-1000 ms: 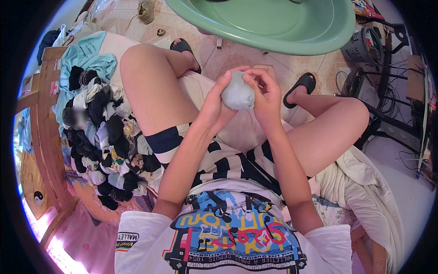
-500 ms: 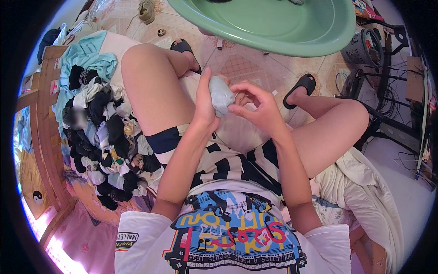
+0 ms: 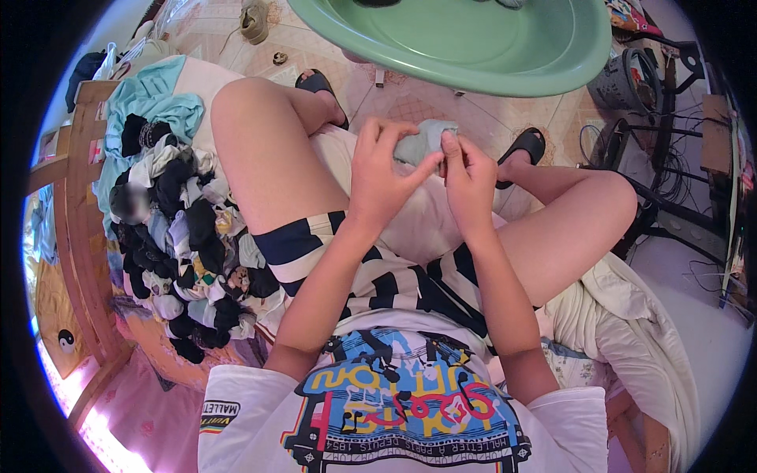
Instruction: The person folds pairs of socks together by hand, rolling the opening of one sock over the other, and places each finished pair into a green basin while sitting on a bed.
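A light grey sock [image 3: 426,142], balled up, is held up between my hands above the gap between my knees. My right hand [image 3: 471,177] grips its right end, thumb pressed on top. Curved around its left end is my left hand [image 3: 382,173], fingertips touching the upper edge and thumb reaching along the lower edge. To the left, a heap of socks [image 3: 205,229] in black, white, grey and patterned cloth lies on the bed.
A large green basin [image 3: 473,67] stands ahead, with dark and grey items partly visible at its far side. Light blue cloth [image 3: 169,102] lies beyond the heap, beside a wooden bed rail [image 3: 79,260]. At right are a bucket [image 3: 623,87], a black frame and loose cables.
The sock has moved right and turned from upright to lying sideways. My right hand has taken hold of its right end, and my left palm no longer backs it.
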Demonstrator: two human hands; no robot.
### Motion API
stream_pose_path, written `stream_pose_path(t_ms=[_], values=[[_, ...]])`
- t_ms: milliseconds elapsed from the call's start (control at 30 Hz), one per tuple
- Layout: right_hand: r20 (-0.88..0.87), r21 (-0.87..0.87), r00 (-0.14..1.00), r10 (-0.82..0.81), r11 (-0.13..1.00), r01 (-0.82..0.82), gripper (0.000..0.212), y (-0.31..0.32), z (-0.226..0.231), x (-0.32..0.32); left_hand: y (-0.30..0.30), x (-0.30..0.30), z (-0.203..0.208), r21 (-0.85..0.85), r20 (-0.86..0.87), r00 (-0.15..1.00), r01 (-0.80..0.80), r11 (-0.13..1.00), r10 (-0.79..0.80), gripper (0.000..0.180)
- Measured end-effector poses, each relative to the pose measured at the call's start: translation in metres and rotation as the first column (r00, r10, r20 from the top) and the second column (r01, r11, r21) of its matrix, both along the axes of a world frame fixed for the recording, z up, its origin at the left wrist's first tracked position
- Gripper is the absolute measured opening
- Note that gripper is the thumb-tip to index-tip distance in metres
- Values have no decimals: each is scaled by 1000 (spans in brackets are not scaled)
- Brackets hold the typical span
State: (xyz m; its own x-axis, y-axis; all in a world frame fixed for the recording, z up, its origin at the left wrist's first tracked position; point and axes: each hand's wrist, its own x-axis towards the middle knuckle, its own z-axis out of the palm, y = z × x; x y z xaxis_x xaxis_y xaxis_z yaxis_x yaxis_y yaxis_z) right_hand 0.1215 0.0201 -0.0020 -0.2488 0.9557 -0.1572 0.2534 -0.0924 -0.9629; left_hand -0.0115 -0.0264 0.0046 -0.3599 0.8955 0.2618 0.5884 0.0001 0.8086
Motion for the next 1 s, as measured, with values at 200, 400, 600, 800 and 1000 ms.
stream_pose_path(t_ms=[200, 400, 600, 800, 1000], values=[[-244, -169, 969, 34, 983, -76, 34, 1, -3, -1, 0, 1, -2, 16, -175, 980, -93, 996, 94, 19], [-513, -422, 857, -50, 884, -201, 27, 7, 9, 2, 1, -17, -39, -239, 577, 790, -79, 968, 207, 17], [-345, -314, 921, 182, 902, -296, 29, 4, 2, 1, 2, -14, -26, -279, 899, 333, -65, 958, 285, 18], [-148, -213, 973, 177, 955, -206, 29, 4, -8, 2, 1, -16, -32, -217, 841, 485, -107, 970, 242, 16], [-406, -327, 914, 9, 932, -155, 20, 13, -2, 3, 5, -11, -27, -116, 766, 614, -156, 981, 189, 15]])
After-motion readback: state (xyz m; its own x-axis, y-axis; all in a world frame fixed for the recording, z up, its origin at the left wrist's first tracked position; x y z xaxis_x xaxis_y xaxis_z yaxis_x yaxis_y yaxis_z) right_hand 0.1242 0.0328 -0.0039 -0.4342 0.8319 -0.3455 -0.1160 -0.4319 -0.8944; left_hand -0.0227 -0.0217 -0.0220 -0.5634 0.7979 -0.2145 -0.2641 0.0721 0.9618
